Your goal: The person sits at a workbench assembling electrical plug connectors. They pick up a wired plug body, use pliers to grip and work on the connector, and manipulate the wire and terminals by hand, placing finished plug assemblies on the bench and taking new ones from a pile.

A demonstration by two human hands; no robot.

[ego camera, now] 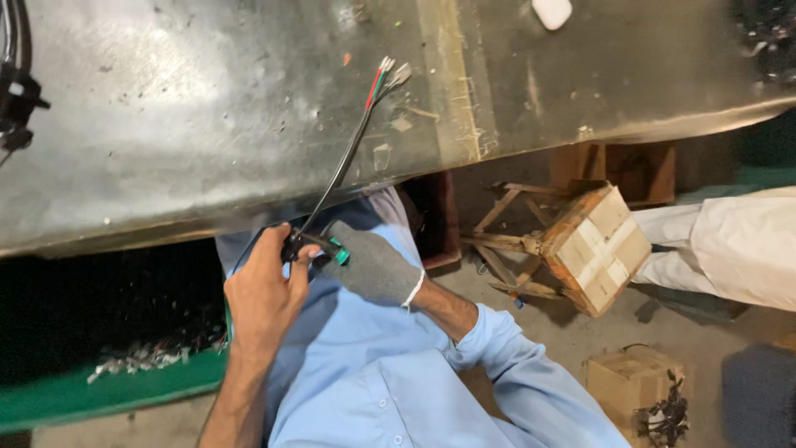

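Note:
My bare left hand (264, 292) pinches the lower end of a black cable (342, 162) just below the edge of the metal table (207, 124). The cable runs up onto the table and ends in stripped red, green and white wires (384, 76). My right hand (371, 265), in a grey glove, meets the left hand and grips a small black and green tool (330, 248) at the cable's end. Both hands hover over my lap in a light blue shirt.
A wooden stool (572, 241) with a taped seat lies tipped on the floor to the right. Another person in white clothes (738, 245) sits at far right. A cardboard box (634, 383) with black parts stands below. A green tray (124, 386) holds metal scraps at left.

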